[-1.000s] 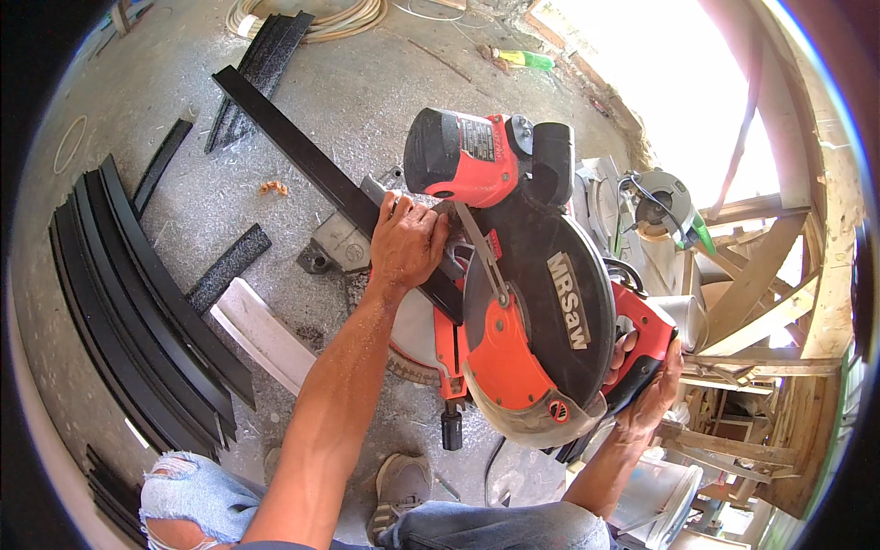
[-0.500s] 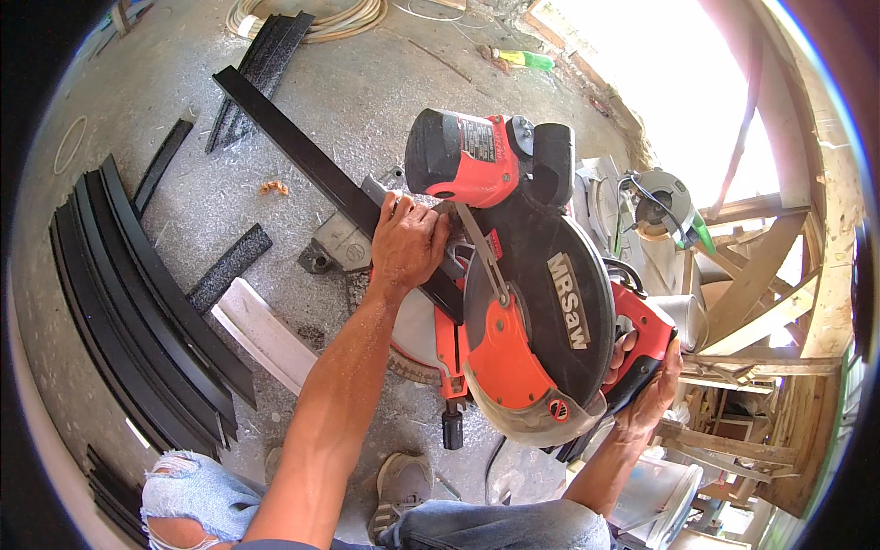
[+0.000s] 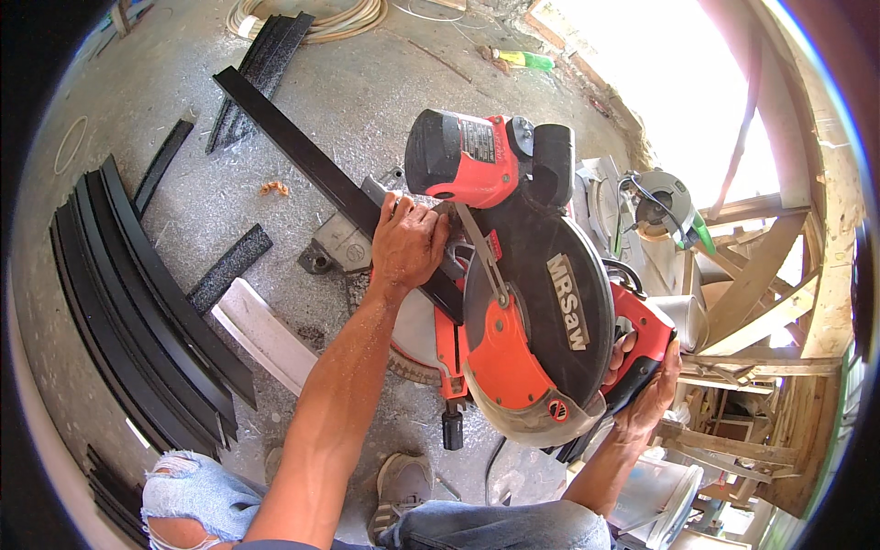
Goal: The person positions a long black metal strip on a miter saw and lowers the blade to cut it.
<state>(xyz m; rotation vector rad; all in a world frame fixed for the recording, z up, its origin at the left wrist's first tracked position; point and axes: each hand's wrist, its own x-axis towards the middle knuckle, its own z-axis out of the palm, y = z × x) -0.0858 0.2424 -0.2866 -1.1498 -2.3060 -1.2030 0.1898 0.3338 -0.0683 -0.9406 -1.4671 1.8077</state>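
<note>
A red and black miter saw [image 3: 541, 312] stands on the floor in front of me, its round guard hiding the blade. Across its base lies a long black metal profile [image 3: 302, 151], angled from the far left down to the guard. My left hand [image 3: 409, 242] is closed over the profile beside the saw's fence and holds it there; the fingertips are partly hidden. On the right, my right hand [image 3: 646, 390] is wrapped round the saw's red and black handle [image 3: 642, 337]. The profile's near end meets the edge of the guard.
Long black profiles [image 3: 137, 302] lie stacked at the left, with a white profile piece [image 3: 266, 335] and short black offcuts beside them. A second, green-handled saw [image 3: 665, 206] sits at the right near wooden framing [image 3: 761, 275]. A coiled hose [image 3: 344, 23] and a green bottle [image 3: 530, 60] lie farther back.
</note>
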